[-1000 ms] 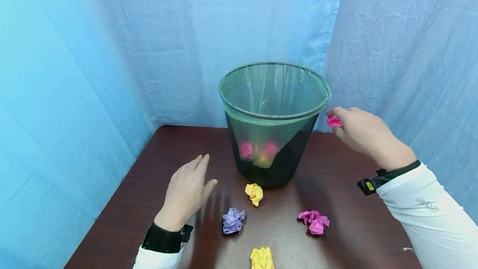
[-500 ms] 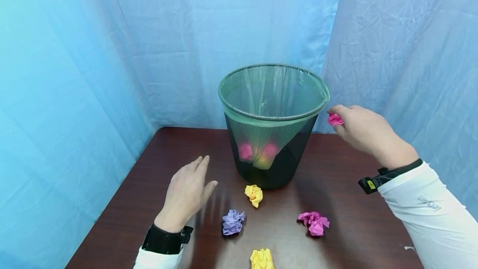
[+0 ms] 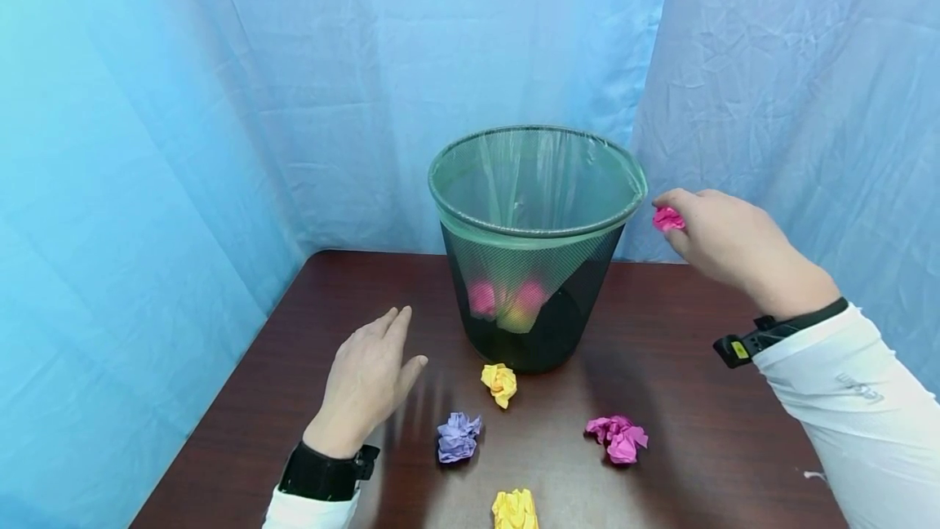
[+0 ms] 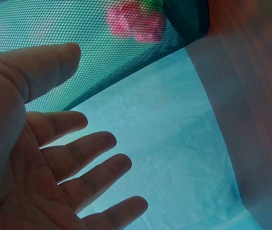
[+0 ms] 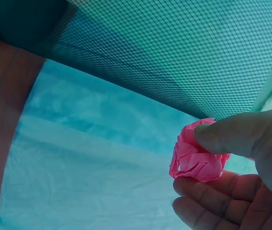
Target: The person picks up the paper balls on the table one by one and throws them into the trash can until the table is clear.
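My right hand (image 3: 723,235) pinches a crumpled pink paper ball (image 5: 198,155) between thumb and fingers, just right of the bin's rim in the head view. The black mesh wastebasket (image 3: 463,292) has a green plastic liner (image 3: 529,178) folded over its rim. Through the mesh, pink and yellow paper balls (image 3: 482,298) show low inside. My left hand (image 3: 367,378) hovers left of the bin, fingers spread and holding nothing; its bare palm shows in the left wrist view. Nearest to it lies a crumpled purple paper ball (image 3: 458,437).
A yellow paper ball (image 3: 499,384) lies against the bin's front base. Another yellow one (image 3: 515,509) is at the front edge of view, and a magenta one (image 3: 619,439) lies right. Blue curtains (image 3: 352,88) enclose the dark wooden table (image 3: 705,406).
My right hand has moved up and slightly right, away from the rim, with the pink paper ball still pinched. The left hand stays in place.
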The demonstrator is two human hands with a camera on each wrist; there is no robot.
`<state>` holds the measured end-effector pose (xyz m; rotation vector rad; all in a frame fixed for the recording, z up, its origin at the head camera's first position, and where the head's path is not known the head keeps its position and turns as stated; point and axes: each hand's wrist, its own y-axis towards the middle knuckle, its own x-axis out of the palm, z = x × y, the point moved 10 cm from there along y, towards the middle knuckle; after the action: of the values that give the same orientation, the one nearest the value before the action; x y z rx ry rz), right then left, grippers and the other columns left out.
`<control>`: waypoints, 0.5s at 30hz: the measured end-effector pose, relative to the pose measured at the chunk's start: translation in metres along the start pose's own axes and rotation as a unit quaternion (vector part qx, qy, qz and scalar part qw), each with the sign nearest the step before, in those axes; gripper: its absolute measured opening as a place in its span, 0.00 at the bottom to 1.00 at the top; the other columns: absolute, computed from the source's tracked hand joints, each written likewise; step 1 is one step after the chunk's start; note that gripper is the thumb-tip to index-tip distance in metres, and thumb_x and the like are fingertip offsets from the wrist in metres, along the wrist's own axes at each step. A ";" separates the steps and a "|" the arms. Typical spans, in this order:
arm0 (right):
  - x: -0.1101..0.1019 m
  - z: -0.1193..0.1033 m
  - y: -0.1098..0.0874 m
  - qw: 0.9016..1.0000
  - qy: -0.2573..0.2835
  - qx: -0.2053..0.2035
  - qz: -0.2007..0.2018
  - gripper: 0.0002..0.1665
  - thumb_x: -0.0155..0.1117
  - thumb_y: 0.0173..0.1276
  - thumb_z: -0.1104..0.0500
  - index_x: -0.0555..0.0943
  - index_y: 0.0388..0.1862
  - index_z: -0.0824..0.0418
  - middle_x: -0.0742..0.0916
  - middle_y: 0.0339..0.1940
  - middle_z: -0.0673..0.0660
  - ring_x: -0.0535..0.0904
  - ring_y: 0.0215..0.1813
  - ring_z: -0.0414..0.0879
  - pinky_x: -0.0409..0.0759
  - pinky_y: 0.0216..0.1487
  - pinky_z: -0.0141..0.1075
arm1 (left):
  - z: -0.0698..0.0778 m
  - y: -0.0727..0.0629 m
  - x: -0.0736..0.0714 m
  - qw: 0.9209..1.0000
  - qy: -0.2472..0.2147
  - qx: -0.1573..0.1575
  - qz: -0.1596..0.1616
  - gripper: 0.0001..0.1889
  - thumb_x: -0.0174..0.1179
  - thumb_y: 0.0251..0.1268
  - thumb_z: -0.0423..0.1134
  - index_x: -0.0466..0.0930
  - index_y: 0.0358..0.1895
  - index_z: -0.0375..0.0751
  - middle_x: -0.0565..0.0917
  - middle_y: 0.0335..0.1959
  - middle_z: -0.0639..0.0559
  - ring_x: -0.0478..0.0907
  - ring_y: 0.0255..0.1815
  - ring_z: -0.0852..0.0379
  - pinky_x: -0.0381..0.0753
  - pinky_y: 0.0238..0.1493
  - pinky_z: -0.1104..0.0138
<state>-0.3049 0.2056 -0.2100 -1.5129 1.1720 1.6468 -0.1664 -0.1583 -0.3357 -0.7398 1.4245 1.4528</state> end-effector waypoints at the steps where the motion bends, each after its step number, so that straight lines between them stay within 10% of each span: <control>1: -0.003 0.000 0.000 1.000 -0.001 0.000 0.001 0.28 0.62 0.76 0.58 0.73 0.71 0.66 0.84 0.54 0.73 0.81 0.53 0.65 0.81 0.49 0.63 | 0.000 0.000 0.000 1.000 0.000 0.000 0.000 0.39 0.76 0.61 0.48 0.74 0.72 0.32 0.81 0.67 0.35 0.81 0.66 0.39 0.81 0.64 0.46; 15: -0.028 -0.005 0.005 1.000 -0.008 0.000 0.020 0.28 0.61 0.76 0.58 0.73 0.72 0.65 0.84 0.55 0.73 0.80 0.53 0.65 0.81 0.47 0.63 | 0.001 0.000 0.000 1.000 0.002 0.005 0.005 0.39 0.77 0.61 0.48 0.75 0.71 0.31 0.81 0.67 0.35 0.82 0.65 0.38 0.82 0.63 0.46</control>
<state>-0.3028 0.2029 -0.1819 -1.4831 1.2011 1.6826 -0.1666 -0.1574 -0.3357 -0.7312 1.4399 1.4510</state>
